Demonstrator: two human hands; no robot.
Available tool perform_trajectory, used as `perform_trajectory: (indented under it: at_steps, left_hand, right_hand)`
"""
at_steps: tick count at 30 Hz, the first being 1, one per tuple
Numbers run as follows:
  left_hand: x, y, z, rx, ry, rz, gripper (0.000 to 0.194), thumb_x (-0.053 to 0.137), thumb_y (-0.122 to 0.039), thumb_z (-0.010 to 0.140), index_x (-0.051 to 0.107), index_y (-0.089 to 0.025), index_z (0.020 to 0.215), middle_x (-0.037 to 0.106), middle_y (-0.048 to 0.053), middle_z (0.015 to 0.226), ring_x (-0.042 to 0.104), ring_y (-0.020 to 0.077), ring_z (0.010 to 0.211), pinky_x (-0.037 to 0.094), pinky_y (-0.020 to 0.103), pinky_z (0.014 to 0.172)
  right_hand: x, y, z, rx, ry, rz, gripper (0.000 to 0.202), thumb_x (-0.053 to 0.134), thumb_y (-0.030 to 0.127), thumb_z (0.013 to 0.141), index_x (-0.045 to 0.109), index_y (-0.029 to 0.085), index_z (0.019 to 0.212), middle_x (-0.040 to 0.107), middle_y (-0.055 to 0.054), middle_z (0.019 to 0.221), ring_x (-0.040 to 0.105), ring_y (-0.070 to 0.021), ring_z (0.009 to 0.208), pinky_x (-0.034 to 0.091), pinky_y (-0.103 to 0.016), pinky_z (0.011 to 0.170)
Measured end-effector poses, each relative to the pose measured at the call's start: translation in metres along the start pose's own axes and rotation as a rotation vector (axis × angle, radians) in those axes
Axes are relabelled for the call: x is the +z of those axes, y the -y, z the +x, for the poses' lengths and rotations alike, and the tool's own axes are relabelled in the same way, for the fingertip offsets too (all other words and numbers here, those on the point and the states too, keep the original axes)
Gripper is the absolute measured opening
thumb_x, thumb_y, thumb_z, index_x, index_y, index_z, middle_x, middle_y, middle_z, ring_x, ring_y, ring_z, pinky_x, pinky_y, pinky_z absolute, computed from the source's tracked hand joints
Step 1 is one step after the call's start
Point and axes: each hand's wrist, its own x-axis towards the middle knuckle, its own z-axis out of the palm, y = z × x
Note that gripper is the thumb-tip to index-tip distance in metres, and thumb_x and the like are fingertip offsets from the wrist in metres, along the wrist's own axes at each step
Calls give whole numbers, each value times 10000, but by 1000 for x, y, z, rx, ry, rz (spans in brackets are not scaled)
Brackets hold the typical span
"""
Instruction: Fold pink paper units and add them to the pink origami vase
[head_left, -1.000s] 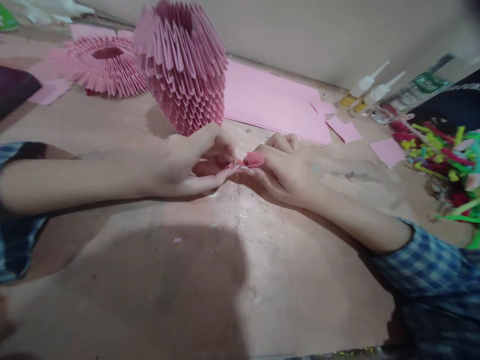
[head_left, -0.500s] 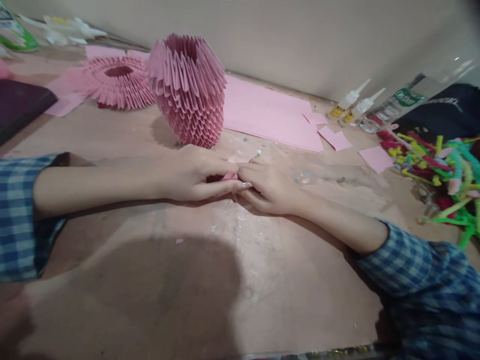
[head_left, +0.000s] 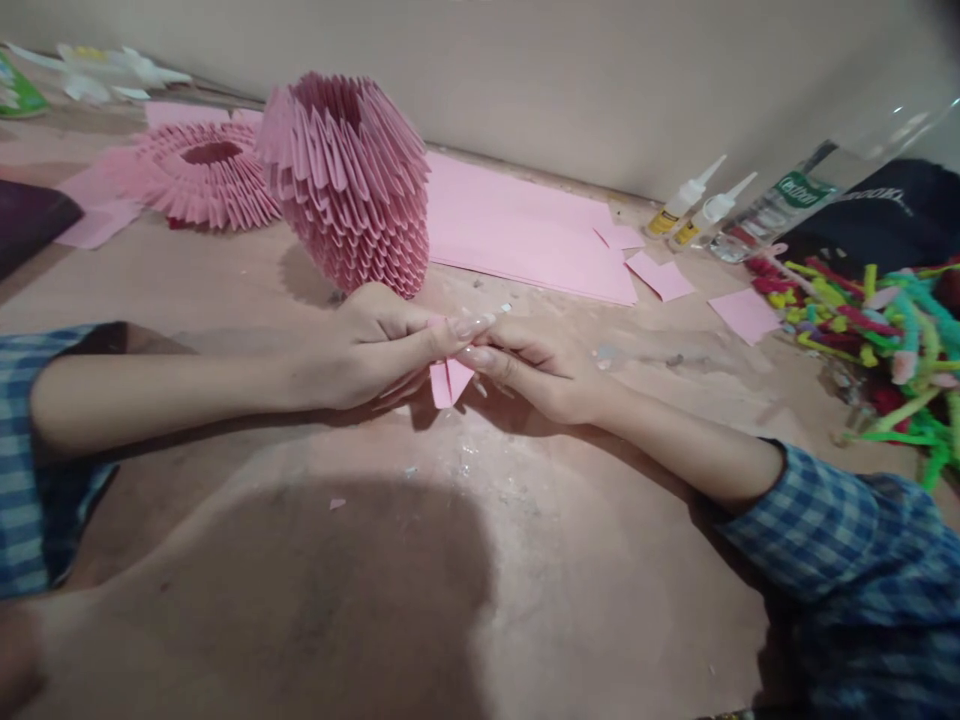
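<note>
Between my two hands is a small folded piece of pink paper (head_left: pixel 450 383), its pointed lower part showing below the fingertips. My left hand (head_left: pixel 394 345) is closed on it, thumb on top. My right hand (head_left: pixel 540 368) pinches it from the other side, and the two thumbs meet over the paper. Its upper part is mostly hidden by the fingers. Just behind my left hand stands a tall vase shape of interlocked pink folded paper (head_left: pixel 367 200). A flatter pink ring of folded paper (head_left: pixel 214 180) lies to its left.
Large pink paper sheets (head_left: pixel 517 235) lie along the wall, with small cut pieces (head_left: pixel 742 315) to their right. Two glue bottles (head_left: pixel 679 210), a clear bottle (head_left: pixel 795 195) and a pile of coloured pipe cleaners (head_left: pixel 885 330) occupy the right. A dark flat object (head_left: pixel 30 225) lies at left.
My thumbs have come up on top of the pink paper, and its folded point now shows below them. The whole view has shifted slightly, with the objects a little further left.
</note>
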Motion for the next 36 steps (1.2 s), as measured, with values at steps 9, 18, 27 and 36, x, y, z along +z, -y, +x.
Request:
perform_trajectory:
  at_steps: [9, 18, 27, 36]
  left_hand:
    - [-8, 6, 2, 125, -59, 32, 601, 596, -481, 1145, 713, -162, 649, 645, 37, 529, 598, 110, 436, 432, 186, 418]
    - [2, 3, 12, 160, -6, -215, 402, 652, -469, 1123, 620, -191, 834, 494, -30, 622, 465, 82, 485, 387, 152, 424]
    - [-7, 5, 7, 31, 61, -155, 385, 713, -527, 1081, 653, -192, 902, 604, 0, 765, 588, 99, 627, 536, 146, 542]
    - [-5, 4, 10, 41, 99, -130, 386, 675, -493, 1107, 589, -198, 874, 662, 11, 807, 704, 151, 683, 611, 225, 588]
  right_hand:
    - [-5, 3, 0, -40, -109, -5, 393, 575, 422, 1166, 622, 213, 836, 522, 47, 750, 511, -107, 689, 459, -266, 717]
    - [0, -6, 1, -77, -73, 62, 374, 569, 452, 1173, 664, 196, 917, 629, 28, 824, 615, -119, 804, 501, -282, 832]
    - [-4, 3, 4, -161, -47, -81, 346, 567, 355, 1179, 589, 212, 864, 548, 44, 785, 569, -124, 815, 477, -302, 861]
    - [-3, 2, 4, -154, -62, -82, 333, 566, 372, 1177, 644, 204, 900, 622, 20, 844, 612, -131, 861, 505, -316, 914]
